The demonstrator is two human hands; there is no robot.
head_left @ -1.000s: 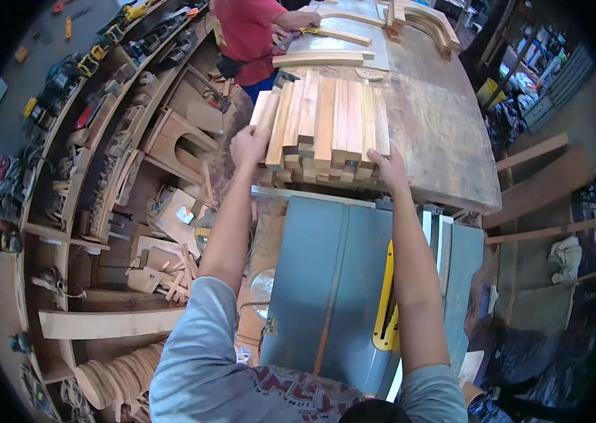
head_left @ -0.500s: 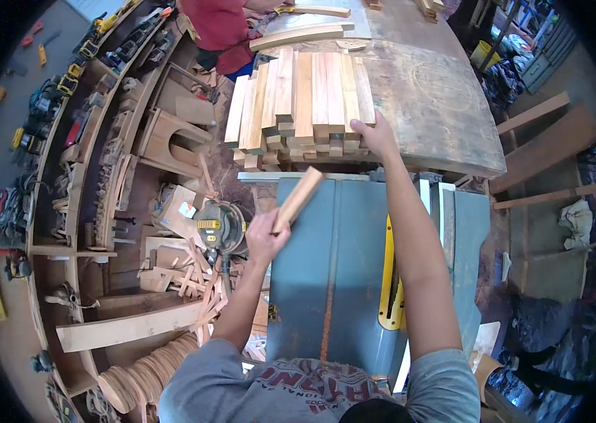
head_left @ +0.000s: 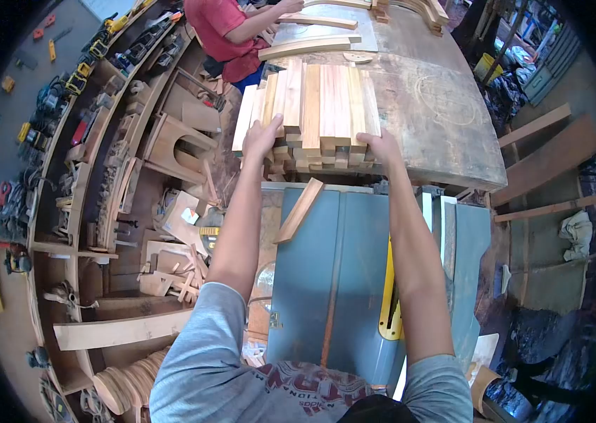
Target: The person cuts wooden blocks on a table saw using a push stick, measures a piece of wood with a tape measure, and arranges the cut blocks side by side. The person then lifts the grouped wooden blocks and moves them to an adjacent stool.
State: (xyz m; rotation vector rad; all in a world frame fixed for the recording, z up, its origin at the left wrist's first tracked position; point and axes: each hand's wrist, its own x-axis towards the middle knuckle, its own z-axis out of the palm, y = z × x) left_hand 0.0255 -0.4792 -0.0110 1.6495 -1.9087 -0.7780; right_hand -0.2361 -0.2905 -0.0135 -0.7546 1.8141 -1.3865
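Note:
A stack of pale wooden strips [head_left: 312, 106] lies in layers on the wooden workbench, their cut ends facing me. My left hand [head_left: 261, 139] is at the front ends of the strips on the left side, thumb and fingers closed about them. At the right end of the top layer my right hand [head_left: 384, 148] grips the outermost strips, thumb on the front and fingers along the far side, partly hidden. A short wooden block [head_left: 300, 210] lies slanted on the blue-grey table saw [head_left: 305, 282], near its far left corner, touched by neither hand.
The saw's yellow blade insert [head_left: 389, 303] is below my right forearm. Beyond the stack, a person in a red shirt [head_left: 207, 28] works at the workbench [head_left: 446, 113] near curved wooden pieces [head_left: 308, 48]. Tool shelves [head_left: 65, 176] and wood offcuts [head_left: 171, 271] stand left.
My left hand has let go of the short block, leaving it on the saw, and moved forward to the stack. My right hand stays at the stack's right end. The other person's arm has come into view.

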